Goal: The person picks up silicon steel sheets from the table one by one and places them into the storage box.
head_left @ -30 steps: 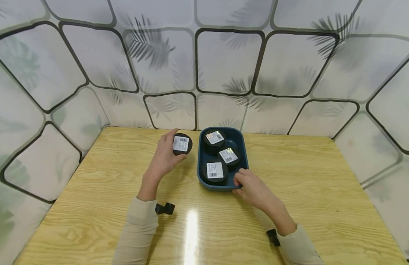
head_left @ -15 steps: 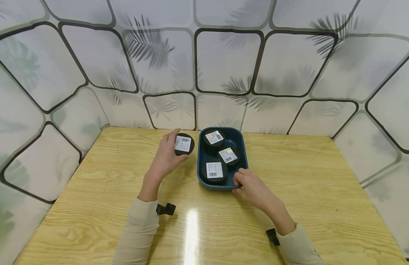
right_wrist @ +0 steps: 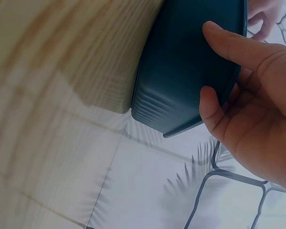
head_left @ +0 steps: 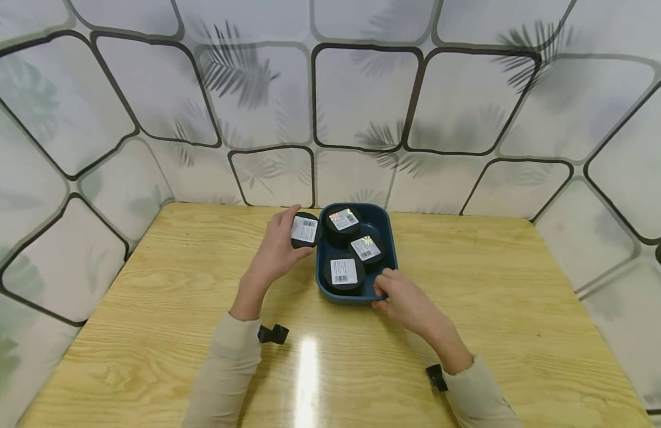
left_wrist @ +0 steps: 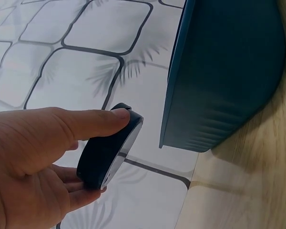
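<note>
A round black tub with a white barcode label [head_left: 305, 229] is pinched between the thumb and fingers of my left hand [head_left: 277, 246], at the left rim of a blue plastic bin [head_left: 384, 229]. In the left wrist view the black tub [left_wrist: 102, 155] is tilted, held off the table beside the bin's outer wall [left_wrist: 224, 71]. My right hand [head_left: 411, 302] grips the bin's near right corner. The right wrist view shows that hand [right_wrist: 262, 90] with its thumb on the outer wall and other fingers over the rim. Several like black tubs [head_left: 343, 274] lie label-up inside the bin.
The bin stands on a wooden table [head_left: 491, 285], toward its back edge. Behind and at both sides rises a patterned backdrop [head_left: 362, 101]. A black strap piece [head_left: 273, 334] sits at the left wrist and another [head_left: 436, 377] at the right.
My left hand has moved right with the black tub, from a gap left of the bin to its rim. My right hand keeps its grip on the bin's corner.
</note>
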`<state>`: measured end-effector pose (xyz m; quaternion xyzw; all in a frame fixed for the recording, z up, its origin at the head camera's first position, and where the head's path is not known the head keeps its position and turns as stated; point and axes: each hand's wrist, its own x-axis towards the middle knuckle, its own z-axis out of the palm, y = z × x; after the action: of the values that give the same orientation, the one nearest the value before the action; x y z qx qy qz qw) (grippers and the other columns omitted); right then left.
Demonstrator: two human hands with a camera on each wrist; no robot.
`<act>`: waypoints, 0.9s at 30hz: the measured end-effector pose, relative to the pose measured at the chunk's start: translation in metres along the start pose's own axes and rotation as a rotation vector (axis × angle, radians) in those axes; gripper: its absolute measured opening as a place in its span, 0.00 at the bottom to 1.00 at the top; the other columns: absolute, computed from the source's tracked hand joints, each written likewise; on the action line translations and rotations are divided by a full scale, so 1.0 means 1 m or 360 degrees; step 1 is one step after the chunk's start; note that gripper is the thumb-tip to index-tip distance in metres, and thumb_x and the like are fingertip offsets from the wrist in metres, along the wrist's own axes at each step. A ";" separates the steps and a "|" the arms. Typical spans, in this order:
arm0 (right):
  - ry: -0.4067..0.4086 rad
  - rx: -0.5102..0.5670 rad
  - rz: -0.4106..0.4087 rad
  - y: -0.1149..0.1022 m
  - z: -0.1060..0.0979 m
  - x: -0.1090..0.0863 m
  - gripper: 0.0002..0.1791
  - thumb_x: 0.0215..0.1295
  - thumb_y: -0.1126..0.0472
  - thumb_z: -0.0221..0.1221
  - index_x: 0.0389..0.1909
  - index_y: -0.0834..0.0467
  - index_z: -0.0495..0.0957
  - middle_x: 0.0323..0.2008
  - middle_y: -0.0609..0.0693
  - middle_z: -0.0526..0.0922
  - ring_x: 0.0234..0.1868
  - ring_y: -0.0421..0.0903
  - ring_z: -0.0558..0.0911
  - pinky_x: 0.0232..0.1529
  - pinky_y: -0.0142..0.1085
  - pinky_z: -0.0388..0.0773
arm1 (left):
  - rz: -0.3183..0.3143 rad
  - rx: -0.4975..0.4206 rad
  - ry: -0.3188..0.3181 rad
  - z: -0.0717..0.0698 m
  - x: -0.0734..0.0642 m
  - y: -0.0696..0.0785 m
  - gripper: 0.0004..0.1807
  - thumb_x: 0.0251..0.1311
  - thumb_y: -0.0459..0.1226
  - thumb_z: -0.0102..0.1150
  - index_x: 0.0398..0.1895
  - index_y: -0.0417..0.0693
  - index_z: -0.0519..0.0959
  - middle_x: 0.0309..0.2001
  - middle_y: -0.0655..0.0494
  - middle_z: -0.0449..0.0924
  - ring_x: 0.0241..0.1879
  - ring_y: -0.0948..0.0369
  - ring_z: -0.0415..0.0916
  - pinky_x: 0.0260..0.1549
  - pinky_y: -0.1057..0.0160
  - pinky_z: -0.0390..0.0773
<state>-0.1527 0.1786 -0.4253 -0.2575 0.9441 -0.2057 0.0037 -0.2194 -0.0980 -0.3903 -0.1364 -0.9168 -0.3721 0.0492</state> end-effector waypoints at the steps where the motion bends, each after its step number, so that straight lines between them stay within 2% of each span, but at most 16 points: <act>1: -0.0002 0.0000 -0.0001 0.000 0.000 0.000 0.18 0.52 0.66 0.74 0.24 0.54 0.70 0.27 0.44 0.65 0.31 0.42 0.65 0.32 0.34 0.65 | -0.0001 -0.0006 -0.0007 0.001 0.001 0.001 0.50 0.53 0.34 0.74 0.76 0.45 0.54 0.70 0.33 0.56 0.66 0.40 0.59 0.62 0.42 0.66; 10: -0.0012 -0.0008 0.0011 0.000 0.000 0.001 0.18 0.52 0.66 0.74 0.24 0.54 0.70 0.27 0.44 0.66 0.31 0.42 0.66 0.33 0.34 0.66 | 0.0068 -0.0008 -0.0014 0.010 0.007 0.012 0.50 0.51 0.34 0.75 0.75 0.44 0.55 0.68 0.32 0.59 0.67 0.39 0.59 0.63 0.43 0.65; 17: 0.0004 -0.0007 0.0003 0.000 0.001 0.001 0.18 0.51 0.66 0.74 0.24 0.54 0.70 0.27 0.44 0.66 0.31 0.42 0.66 0.33 0.34 0.66 | 0.0046 -0.0003 -0.0076 0.016 0.010 0.019 0.49 0.55 0.35 0.73 0.76 0.46 0.55 0.70 0.33 0.57 0.68 0.40 0.58 0.63 0.43 0.66; 27: -0.0007 -0.0014 -0.0005 0.000 0.000 0.001 0.19 0.52 0.65 0.74 0.24 0.53 0.70 0.27 0.44 0.66 0.31 0.42 0.66 0.33 0.34 0.66 | 0.0209 0.0065 -0.0089 0.032 0.016 0.029 0.45 0.57 0.33 0.70 0.74 0.45 0.56 0.69 0.33 0.57 0.68 0.40 0.58 0.63 0.44 0.67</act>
<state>-0.1532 0.1784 -0.4257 -0.2596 0.9446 -0.2010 0.0044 -0.2261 -0.0527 -0.3912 -0.2055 -0.9143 -0.3453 0.0506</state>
